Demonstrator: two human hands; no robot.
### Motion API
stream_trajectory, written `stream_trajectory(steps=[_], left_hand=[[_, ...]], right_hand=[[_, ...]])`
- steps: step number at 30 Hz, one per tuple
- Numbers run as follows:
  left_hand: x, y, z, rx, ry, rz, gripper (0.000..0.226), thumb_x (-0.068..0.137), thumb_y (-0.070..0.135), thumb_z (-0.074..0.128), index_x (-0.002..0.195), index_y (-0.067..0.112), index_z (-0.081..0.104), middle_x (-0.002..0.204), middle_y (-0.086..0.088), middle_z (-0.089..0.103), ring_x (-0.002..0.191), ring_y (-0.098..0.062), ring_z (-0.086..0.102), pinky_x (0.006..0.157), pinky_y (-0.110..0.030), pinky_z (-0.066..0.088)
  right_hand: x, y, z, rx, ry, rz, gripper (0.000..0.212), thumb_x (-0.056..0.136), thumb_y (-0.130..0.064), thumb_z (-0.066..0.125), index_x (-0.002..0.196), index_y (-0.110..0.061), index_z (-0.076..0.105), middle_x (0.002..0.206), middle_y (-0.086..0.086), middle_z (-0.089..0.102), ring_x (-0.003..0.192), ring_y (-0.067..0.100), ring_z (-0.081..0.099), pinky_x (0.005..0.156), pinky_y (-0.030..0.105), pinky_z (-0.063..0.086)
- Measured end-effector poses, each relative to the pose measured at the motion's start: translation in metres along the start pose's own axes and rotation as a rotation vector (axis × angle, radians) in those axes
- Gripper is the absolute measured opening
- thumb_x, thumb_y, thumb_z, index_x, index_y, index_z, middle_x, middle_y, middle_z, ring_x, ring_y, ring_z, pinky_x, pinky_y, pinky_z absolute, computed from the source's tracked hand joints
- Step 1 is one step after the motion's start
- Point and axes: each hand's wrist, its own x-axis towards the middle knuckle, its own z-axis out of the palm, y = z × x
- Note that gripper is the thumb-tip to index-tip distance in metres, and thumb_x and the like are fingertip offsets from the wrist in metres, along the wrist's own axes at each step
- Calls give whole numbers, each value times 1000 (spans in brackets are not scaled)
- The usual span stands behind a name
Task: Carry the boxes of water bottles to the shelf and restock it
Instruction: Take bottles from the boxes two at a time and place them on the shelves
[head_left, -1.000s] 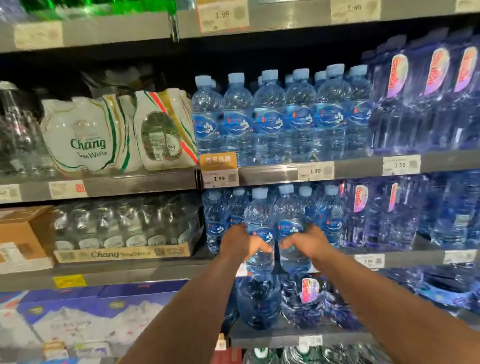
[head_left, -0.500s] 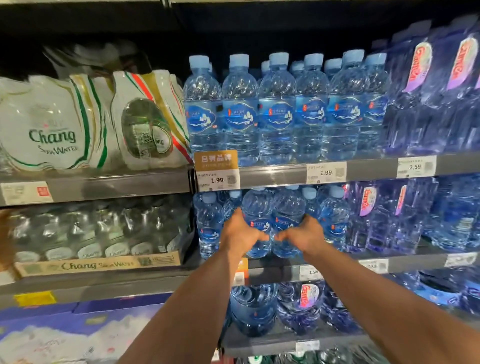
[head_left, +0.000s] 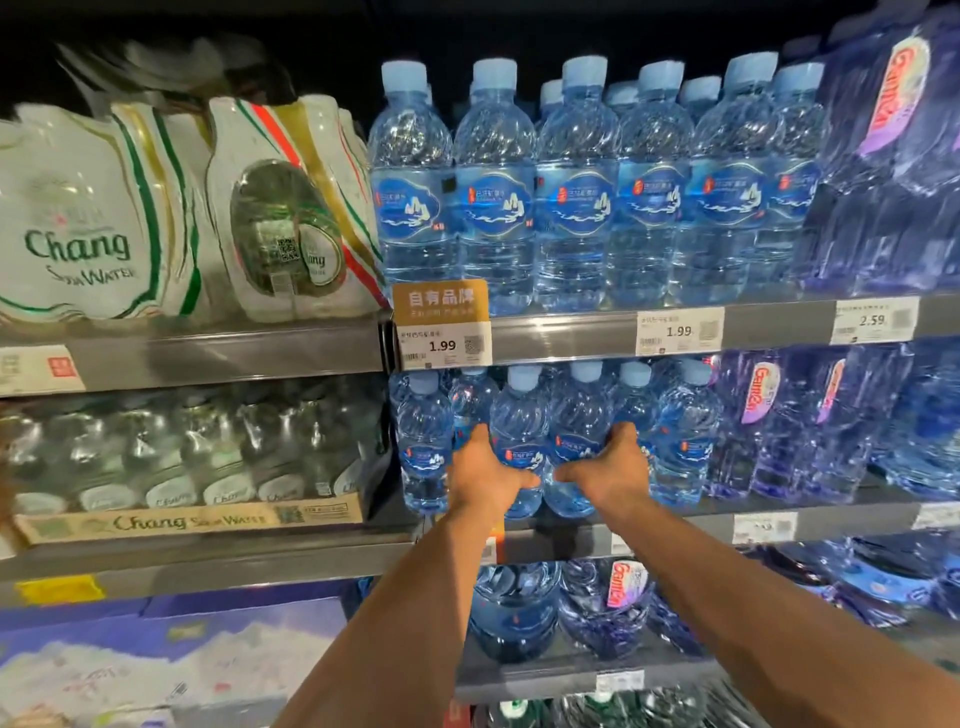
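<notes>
Fingers of both hands grip two water bottles (head_left: 545, 447) on the shelf (head_left: 701, 522), neighbouring bottles (head_left: 683, 431) crowding each side.

Two bare forearms are seen coming up from the bottom edge, no sleeves anywhere in view. The left hand (head_left: 485, 475) and right hand (head_left: 610, 470) are ungloved; no watch, rings or bands can be made out.

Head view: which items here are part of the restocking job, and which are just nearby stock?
In the job:
- left hand and right hand, each gripping one of two water bottles
- middle shelf

Nearby stock:
- Chang soda water packs
- purple-labelled bottles
- upper bottle row
- price tags
</notes>
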Motion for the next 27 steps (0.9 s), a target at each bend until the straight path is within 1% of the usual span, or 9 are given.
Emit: stream_trajectory(steps=[2, 4, 10, 13, 17, 19, 22, 24, 27], left_hand=[[1, -5, 6, -25, 19, -13, 60, 60, 22, 88, 108, 10, 53, 108, -7, 65, 98, -26, 61, 75, -28, 47], [2, -9, 12, -36, 43, -25, 63, 56, 25, 89, 108, 11, 56, 113, -9, 61, 99, -27, 60, 83, -33, 50], [8, -11, 16, 3, 65, -11, 68, 53, 27, 91, 110, 8, 58, 112, -9, 60, 97, -26, 61, 82, -36, 52], [6, -9, 16, 58, 98, 0, 73, 56, 31, 90, 116, 7, 55, 115, -11, 59, 102, -28, 59, 84, -37, 52], [3, -7, 13, 63, 100, 18, 81, 62, 27, 88, 126, 11, 40, 116, -12, 60, 104, -31, 60, 78, -37, 50], [3, -9, 12, 73, 84, 27, 84, 64, 24, 87, 129, 12, 34, 117, -14, 59, 105, -32, 59, 78, -38, 48], [2, -10, 9, 121, 65, 47, 74, 66, 27, 86, 119, 10, 38, 117, -14, 58, 103, -31, 59, 76, -36, 47], [3, -10, 8, 136, 63, 55, 73, 67, 29, 85, 120, 10, 39, 120, -13, 56, 105, -31, 58, 77, -37, 46], [1, -11, 8, 159, 79, 81, 76, 68, 31, 84, 125, 10, 39, 127, -13, 48, 108, -33, 57, 84, -39, 47]], right_hand=[[2, 2, 1, -3, -10, -15, 69, 65, -7, 84, 121, -3, 44, 106, 12, 60, 86, 22, 55, 72, 27, 44], [3, 5, 2, 18, -9, -25, 69, 67, -5, 82, 126, -3, 47, 113, 12, 62, 85, 19, 53, 73, 25, 43], [7, 8, 12, 119, 27, -2, 74, 67, -2, 82, 132, -5, 47, 121, 11, 60, 90, 18, 53, 74, 24, 44], [7, 11, 18, 141, 64, -11, 73, 66, -2, 82, 131, -8, 49, 117, 5, 62, 92, 18, 56, 76, 25, 45], [7, 10, 20, 51, 85, -22, 68, 69, -8, 81, 128, -9, 46, 116, 9, 63, 102, 27, 61, 83, 33, 48], [5, 12, 23, -19, 97, -22, 58, 71, -10, 78, 119, -8, 44, 111, 12, 64, 100, 32, 62, 81, 36, 47], [4, 18, 27, -50, 108, -35, 49, 71, -9, 76, 110, -7, 46, 105, 13, 66, 93, 30, 63, 74, 32, 46], [5, 19, 27, -62, 121, -38, 45, 69, -9, 77, 107, -7, 52, 101, 9, 68, 89, 28, 64, 71, 28, 46], [6, 19, 27, -88, 151, -48, 43, 65, -12, 78, 104, -10, 59, 97, 6, 70, 86, 27, 65, 73, 30, 51]])
